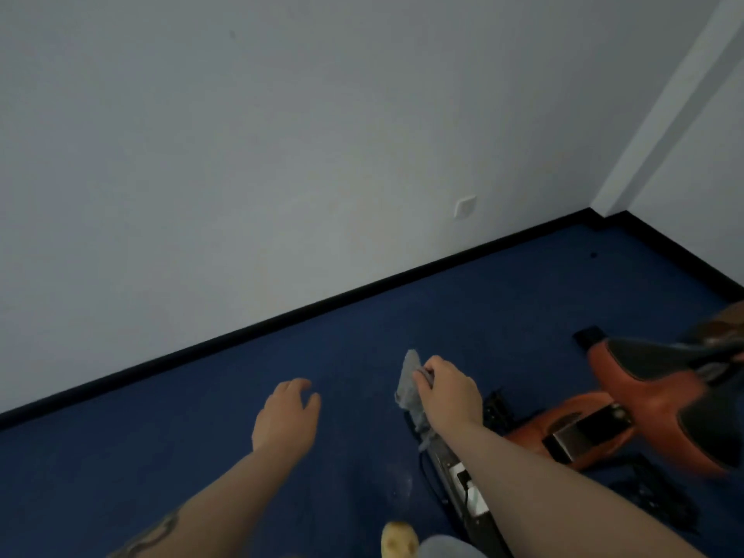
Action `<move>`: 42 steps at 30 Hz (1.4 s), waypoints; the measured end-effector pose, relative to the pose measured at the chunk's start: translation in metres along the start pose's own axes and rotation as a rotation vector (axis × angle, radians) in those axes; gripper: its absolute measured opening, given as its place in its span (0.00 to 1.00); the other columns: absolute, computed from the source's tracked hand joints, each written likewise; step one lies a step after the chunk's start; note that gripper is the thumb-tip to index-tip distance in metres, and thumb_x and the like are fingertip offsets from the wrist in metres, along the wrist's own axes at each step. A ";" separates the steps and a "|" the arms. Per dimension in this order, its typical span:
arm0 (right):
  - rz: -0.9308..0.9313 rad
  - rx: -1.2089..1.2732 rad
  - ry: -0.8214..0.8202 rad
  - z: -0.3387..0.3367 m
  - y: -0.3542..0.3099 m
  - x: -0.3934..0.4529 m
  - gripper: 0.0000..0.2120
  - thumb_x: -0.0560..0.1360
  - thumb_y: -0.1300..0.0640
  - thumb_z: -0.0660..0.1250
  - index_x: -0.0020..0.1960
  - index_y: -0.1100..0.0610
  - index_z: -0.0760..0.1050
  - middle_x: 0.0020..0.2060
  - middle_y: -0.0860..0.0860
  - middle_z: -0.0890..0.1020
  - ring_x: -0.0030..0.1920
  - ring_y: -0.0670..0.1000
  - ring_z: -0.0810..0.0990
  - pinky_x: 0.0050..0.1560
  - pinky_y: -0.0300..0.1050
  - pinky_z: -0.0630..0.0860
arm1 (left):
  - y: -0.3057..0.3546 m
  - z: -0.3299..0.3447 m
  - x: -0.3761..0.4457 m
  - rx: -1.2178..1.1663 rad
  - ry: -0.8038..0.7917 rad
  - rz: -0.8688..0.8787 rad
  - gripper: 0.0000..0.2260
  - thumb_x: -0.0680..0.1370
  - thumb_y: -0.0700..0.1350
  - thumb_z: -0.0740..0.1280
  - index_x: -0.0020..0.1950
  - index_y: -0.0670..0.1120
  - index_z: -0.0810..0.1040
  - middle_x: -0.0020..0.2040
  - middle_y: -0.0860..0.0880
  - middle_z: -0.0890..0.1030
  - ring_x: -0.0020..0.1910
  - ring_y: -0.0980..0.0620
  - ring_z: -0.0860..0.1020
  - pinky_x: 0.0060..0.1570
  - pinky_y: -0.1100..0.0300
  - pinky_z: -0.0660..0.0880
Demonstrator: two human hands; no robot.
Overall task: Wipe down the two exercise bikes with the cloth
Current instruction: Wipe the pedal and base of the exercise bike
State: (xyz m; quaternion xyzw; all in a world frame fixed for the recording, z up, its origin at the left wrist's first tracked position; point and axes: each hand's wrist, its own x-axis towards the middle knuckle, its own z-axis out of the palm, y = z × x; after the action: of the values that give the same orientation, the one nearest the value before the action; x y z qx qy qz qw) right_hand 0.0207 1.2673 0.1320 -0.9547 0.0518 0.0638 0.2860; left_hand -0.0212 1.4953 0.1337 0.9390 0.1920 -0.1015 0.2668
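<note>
An orange and black exercise bike [604,432] stands at the lower right, its black and orange saddle [660,380] jutting toward me. My right hand [451,392] grips a crumpled grey cloth [410,386] and presses it on the end of the bike's black and silver base bar [455,473]. My left hand [288,416] hovers over the blue carpet to the left, holding nothing, fingers loosely spread. Only one bike is in view.
Blue carpet [201,457] runs to a white wall with a black skirting board [282,316]. A white wall socket [465,206] sits low on the wall. A black pedal [497,410] lies behind my right wrist. A yellow shoe tip [398,539] shows at the bottom.
</note>
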 end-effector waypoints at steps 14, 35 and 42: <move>0.389 0.178 0.221 0.016 -0.068 0.172 0.13 0.79 0.47 0.60 0.39 0.53 0.69 0.35 0.47 0.76 0.36 0.48 0.76 0.36 0.48 0.74 | 0.072 -0.054 0.252 0.112 -0.216 0.382 0.19 0.82 0.52 0.57 0.71 0.49 0.68 0.71 0.50 0.69 0.65 0.50 0.72 0.63 0.52 0.70; 0.856 0.550 0.890 -0.110 0.010 0.316 0.11 0.78 0.49 0.63 0.39 0.52 0.71 0.34 0.46 0.78 0.34 0.44 0.76 0.30 0.39 0.66 | 0.382 0.023 0.405 0.080 -0.525 1.062 0.18 0.81 0.49 0.60 0.70 0.47 0.70 0.68 0.51 0.72 0.65 0.52 0.71 0.65 0.57 0.68; 0.995 0.581 1.132 -0.164 0.063 0.374 0.10 0.77 0.50 0.64 0.38 0.51 0.72 0.33 0.47 0.78 0.35 0.45 0.77 0.32 0.42 0.71 | 0.481 0.053 0.452 0.052 -0.596 1.177 0.17 0.80 0.49 0.62 0.69 0.49 0.71 0.67 0.54 0.72 0.64 0.55 0.72 0.64 0.58 0.69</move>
State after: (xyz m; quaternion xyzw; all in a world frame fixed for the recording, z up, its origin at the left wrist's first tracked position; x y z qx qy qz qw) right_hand 0.3963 1.1009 0.1775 -0.5948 0.6223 -0.3258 0.3910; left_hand 0.5833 1.2278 0.1787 0.8251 -0.4379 -0.1988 0.2967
